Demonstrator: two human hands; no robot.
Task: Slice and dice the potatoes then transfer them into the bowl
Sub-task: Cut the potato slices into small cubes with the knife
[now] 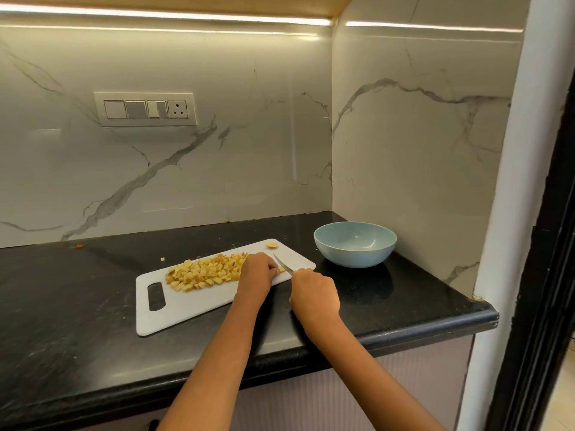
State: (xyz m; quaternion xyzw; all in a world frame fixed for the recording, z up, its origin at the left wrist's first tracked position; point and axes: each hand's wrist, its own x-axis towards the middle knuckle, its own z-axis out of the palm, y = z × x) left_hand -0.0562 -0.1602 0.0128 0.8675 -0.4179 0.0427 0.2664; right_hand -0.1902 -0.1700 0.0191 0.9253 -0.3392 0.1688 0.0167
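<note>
Nearest to where I stand, the two forearms reach over the edge of the black counter (389,293) toward the white cutting board (186,303), which lies at an angle on it. The right hand (314,295) is just off the board's right corner, fingers curled tight around the handle of a small knife (283,264), the blade angled up and back over the board. The left hand (257,270) rests on the board beside the blade, fingertips bent down to pin a last small bit of potato (281,269) against the surface, probably to keep it from skidding while the blade comes through.

Left of that hand, along the middle of the board, sits a loose heap of diced potato (205,272), pushed aside so the cutting spot stays free. Toward the board's far edge lies one stray end piece (271,244), and a single cube (162,259) has escaped onto the counter just beyond the board's far long edge.

Past the board's right end, near but not touching it, stands the pale blue bowl (355,244). It holds nothing yet, so I'd judge the dicing nearly done and the transfer not begun. Behind everything, on the marble wall, is a switch plate (145,109).
</note>
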